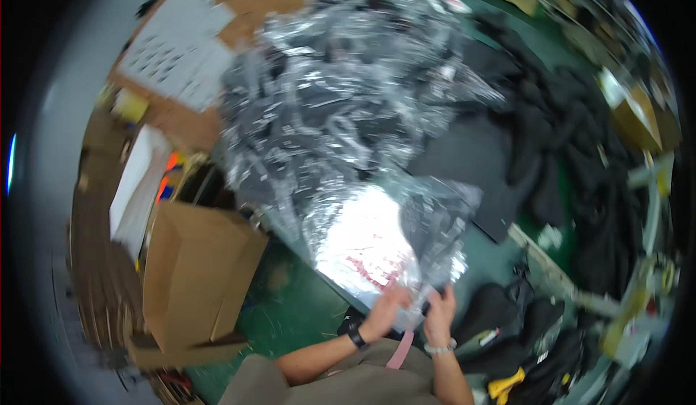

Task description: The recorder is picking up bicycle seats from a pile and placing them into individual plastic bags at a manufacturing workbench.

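Observation:
A clear plastic bag (366, 242) with red print and strong glare lies at the near edge of the green table, with something dark showing in its right part. My left hand (389, 311), wearing a black wristband, is closed at the bag's near edge, its fingers blurred. Beside it, my right hand (439, 318), with a beaded bracelet, pinches the bag's near right corner. Beyond the bag rises a large heap of clear plastic bags (348, 93) with dark contents. A pink strap (401, 351) hangs just below my hands.
Dark grey cloth pieces (471, 159) lie right of the heap, trailing to the far right. An open cardboard box (196, 271) stands at the left, near stacked flat cardboard (101, 260). Printed sheets (177, 53) cover a brown board. A yellow-handled tool (505, 385) lies lower right.

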A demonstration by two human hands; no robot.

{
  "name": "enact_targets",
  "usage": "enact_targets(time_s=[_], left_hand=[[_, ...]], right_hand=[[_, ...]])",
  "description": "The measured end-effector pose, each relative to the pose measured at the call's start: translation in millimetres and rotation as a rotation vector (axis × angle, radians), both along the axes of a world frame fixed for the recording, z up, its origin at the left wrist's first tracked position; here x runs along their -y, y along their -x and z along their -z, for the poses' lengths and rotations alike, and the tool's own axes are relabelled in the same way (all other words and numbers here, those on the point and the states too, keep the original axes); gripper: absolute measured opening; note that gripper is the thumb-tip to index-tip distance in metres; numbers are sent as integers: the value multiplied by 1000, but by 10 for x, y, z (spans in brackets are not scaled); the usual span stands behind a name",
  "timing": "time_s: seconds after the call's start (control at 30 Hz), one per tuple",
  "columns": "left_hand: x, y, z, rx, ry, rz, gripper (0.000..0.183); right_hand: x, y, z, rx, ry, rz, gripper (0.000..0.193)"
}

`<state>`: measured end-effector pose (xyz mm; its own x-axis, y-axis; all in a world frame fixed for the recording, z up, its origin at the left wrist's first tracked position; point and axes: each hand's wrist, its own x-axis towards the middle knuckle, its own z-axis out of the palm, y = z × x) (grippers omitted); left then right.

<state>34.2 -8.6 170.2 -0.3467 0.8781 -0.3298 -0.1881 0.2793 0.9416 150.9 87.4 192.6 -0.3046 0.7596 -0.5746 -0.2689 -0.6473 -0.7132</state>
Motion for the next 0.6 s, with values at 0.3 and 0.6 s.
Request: enact_targets(time_s=[0.3, 0.6], left_hand=[[-1118, 1172, 63, 247, 232, -405, 32], [-2122, 2115, -233, 29, -158, -433, 60]], right_hand=[[-978, 370, -121, 73, -675, -772, 52], [-3408, -1196, 1475, 1081, -157, 666, 62]])
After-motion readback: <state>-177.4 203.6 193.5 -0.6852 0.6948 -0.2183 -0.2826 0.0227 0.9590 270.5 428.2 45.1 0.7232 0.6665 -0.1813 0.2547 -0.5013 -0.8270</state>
